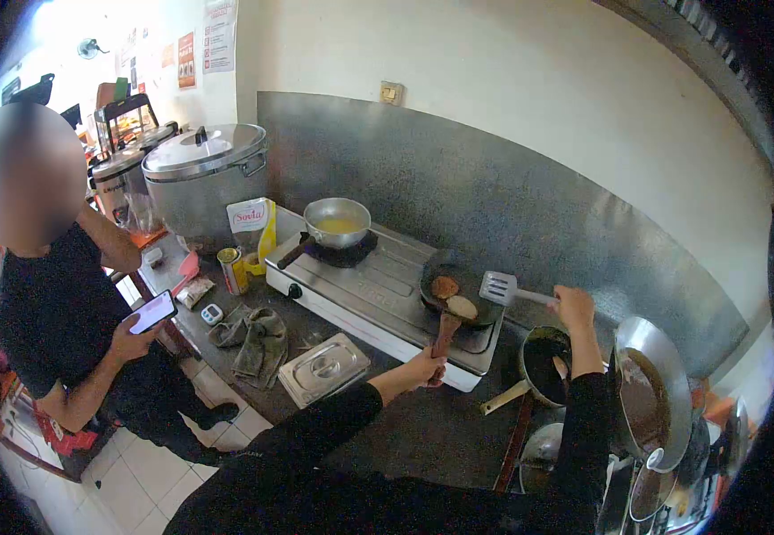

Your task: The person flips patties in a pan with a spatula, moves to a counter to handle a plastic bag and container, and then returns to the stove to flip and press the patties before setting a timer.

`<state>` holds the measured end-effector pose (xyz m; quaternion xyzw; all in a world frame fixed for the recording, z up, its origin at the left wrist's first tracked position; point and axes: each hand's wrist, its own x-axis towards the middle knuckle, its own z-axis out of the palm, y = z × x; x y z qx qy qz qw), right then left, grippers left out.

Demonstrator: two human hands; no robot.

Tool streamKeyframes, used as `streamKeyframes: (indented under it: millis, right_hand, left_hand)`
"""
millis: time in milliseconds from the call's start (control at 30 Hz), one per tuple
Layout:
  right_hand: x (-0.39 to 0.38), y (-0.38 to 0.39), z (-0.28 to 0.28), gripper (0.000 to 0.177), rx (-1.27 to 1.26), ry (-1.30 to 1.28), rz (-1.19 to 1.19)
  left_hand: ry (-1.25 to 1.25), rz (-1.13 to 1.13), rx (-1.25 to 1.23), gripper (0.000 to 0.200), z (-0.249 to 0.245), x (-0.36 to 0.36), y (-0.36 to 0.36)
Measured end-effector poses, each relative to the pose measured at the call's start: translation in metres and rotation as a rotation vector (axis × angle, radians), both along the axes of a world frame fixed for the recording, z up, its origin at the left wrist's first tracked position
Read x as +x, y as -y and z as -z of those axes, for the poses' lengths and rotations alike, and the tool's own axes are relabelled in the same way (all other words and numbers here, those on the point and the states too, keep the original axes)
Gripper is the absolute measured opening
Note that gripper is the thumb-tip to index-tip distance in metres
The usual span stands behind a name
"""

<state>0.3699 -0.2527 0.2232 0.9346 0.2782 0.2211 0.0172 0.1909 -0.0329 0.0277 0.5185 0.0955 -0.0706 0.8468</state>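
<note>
The left hand (427,366) is grasping a brown handle (446,335), its fingers closing around the lower part; the upper part is meeting the near side of a dark frying pan (431,269), and whether it is belonging to the pan or to a separate utensil cannot be told. The right hand (572,308) is gripping a slotted turner (501,288) by its handle; the blade is hovering at the pan's right rim, contact being unclear. The frying pan is resting on the stove (378,283) at its right end; inside, a browned piece (445,286) is lying toward the left and a paler piece (462,308) just beside it, toward the near rim.

On the stove's left end a saucepan (337,223) is holding yellow liquid, its dark handle pointing to the near left. Along the stove's near edge, on the dark counter (405,441), a lidded steel container (324,369) is lying; farther left, a crumpled cloth (260,346), a small timer (212,314) and a can (233,271) are resting. Beyond the stove's right end a pot (543,357) is standing with dark contents; nearer the counter's right end a large wok (659,392) is holding brown liquid. At the counter's left end another person (61,303) is standing, holding a phone (152,313).
</note>
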Motion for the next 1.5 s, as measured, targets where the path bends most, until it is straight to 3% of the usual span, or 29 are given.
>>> streamKeyframes:
  millis: [100, 267, 533, 733, 1067, 1167, 1333, 1500]
  right_hand:
    - [0.024, 0.007, 0.006, 0.026, -0.07, -0.076, -0.074]
    - [0.045, 0.013, 0.01, 0.026, -0.037, -0.286, -0.043]
    - [0.039, 0.02, 0.032, 0.025, 0.191, -0.47, -0.04]
    - [0.038, 0.014, 0.024, 0.022, 0.261, -0.365, -0.124]
    - [-0.024, -0.029, -0.023, 0.025, 0.125, -0.141, -0.165]
    - [-0.044, -0.037, -0.036, 0.024, 0.074, -0.063, -0.185]
    - [-0.076, -0.051, -0.044, 0.021, 0.033, 0.124, -0.233]
    - [-0.092, -0.059, -0.033, 0.021, -0.027, 0.122, -0.251]
  left_hand:
    - [0.067, 0.14, -0.028, 0.014, 0.012, 0.009, -0.01]
    - [0.022, 0.003, 0.031, 0.012, 0.005, 0.003, -0.002]
    - [0.009, 0.035, 0.103, 0.011, -0.009, -0.002, -0.003]
    - [0.009, 0.057, -0.005, 0.012, -0.003, 0.003, 0.0]
    - [0.031, 0.023, -0.049, 0.014, 0.008, 0.009, 0.002]
    - [0.024, 0.097, 0.074, 0.013, -0.005, 0.003, -0.002]
    - [0.014, 0.033, 0.031, 0.013, -0.001, 0.004, 0.001]
    - [-0.029, 0.023, 0.056, 0.013, 0.01, 0.012, 0.001]
